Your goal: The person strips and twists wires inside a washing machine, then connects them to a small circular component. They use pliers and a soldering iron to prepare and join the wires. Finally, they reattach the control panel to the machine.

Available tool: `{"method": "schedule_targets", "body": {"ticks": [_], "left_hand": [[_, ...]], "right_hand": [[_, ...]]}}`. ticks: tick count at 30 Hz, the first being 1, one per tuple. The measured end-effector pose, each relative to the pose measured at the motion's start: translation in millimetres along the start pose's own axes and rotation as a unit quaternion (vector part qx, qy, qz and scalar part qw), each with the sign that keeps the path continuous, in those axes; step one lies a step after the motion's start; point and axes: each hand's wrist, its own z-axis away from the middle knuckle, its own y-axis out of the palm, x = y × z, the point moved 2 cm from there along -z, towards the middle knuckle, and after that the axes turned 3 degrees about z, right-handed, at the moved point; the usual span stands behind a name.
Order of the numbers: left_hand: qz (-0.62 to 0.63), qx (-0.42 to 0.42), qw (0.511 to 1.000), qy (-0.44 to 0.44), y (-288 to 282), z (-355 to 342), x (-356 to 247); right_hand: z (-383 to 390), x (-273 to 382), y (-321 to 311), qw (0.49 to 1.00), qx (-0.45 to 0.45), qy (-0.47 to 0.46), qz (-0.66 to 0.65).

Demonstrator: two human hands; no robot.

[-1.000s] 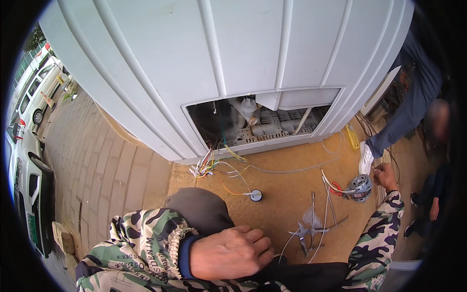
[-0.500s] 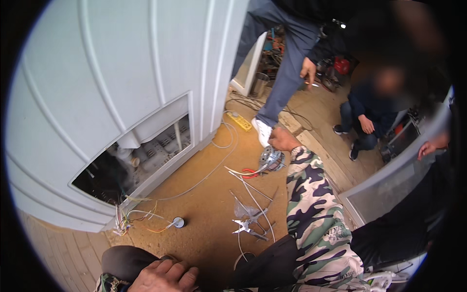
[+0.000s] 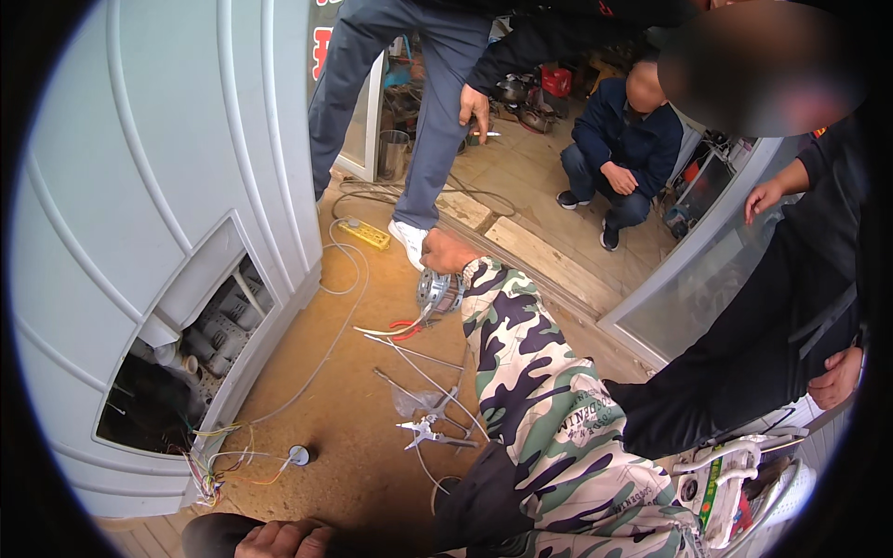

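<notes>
My right hand (image 3: 449, 251), at the end of a camouflage sleeve, bends over a round metal electric motor (image 3: 439, 291) on the brown floor. Its fingers are closed at the motor's top, and the fingertips are partly hidden. Pale wires trail from the motor beside red-handled pliers (image 3: 406, 327). Low in the view, my left hand (image 3: 284, 539) lies over my dark knee with nothing in it, cut off by the lower edge. A small round grey-topped part (image 3: 299, 455) on wires sits near a bundle of coloured wires (image 3: 206, 479) spilling from the opening of a pale ribbed casing (image 3: 270, 112).
Silver metal pieces (image 3: 423, 430) and rods lie before me. A yellow power strip (image 3: 364, 232) sits near a standing person's white shoe (image 3: 409, 242). One person (image 3: 621, 139) squats beyond the doorway; another stands at right beside a glass door (image 3: 693, 302). Boxed goods (image 3: 712, 502) stand lower right.
The whole view has swung rightward, so everything sits further left. My right hand stays at the motor. My left hand shows less, lower at the bottom edge.
</notes>
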Motion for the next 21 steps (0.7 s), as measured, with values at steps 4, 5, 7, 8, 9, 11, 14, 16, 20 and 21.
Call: {"method": "schedule_targets", "body": {"ticks": [4, 5, 7, 8, 9, 11, 14, 16, 20, 21], "left_hand": [[0.006, 0.005, 1.0, -0.017, 1, -6, 0], [0.003, 0.006, 1.0, -0.016, 2, -8, -2], [-0.002, 0.007, 1.0, -0.015, 5, -11, -6], [-0.002, 0.01, 1.0, -0.017, 7, -12, -7], [-0.002, 0.012, 1.0, -0.019, 9, -13, -8], [-0.003, 0.014, 1.0, -0.024, 11, -16, -9], [-0.008, 0.013, 0.999, -0.029, 9, -14, -3], [-0.019, 0.008, 0.999, -0.046, 7, -9, 4], [-0.044, 0.048, 0.998, 0.014, 25, -24, 26], [-0.03, 0.035, 0.998, 0.041, 27, -29, 28]], "right_hand": [[-5, -2, -4, 1.0, 0.007, -0.006, -0.002], [-5, -5, -4, 1.0, 0.008, -0.003, -0.006], [-5, -11, -4, 1.0, 0.011, 0.0, -0.011], [-4, -14, -1, 1.0, 0.005, -0.001, -0.013], [-5, -19, 0, 1.0, 0.002, -0.01, -0.015], [-11, -24, 5, 0.999, -0.002, -0.032, -0.018], [-22, -4, 16, 0.999, -0.021, -0.029, -0.021], [-54, -26, 37, 0.993, -0.047, -0.101, -0.039], [-25, -55, 32, 0.991, -0.004, -0.094, -0.099], [-16, -79, 20, 0.996, -0.03, -0.068, -0.05]]}}
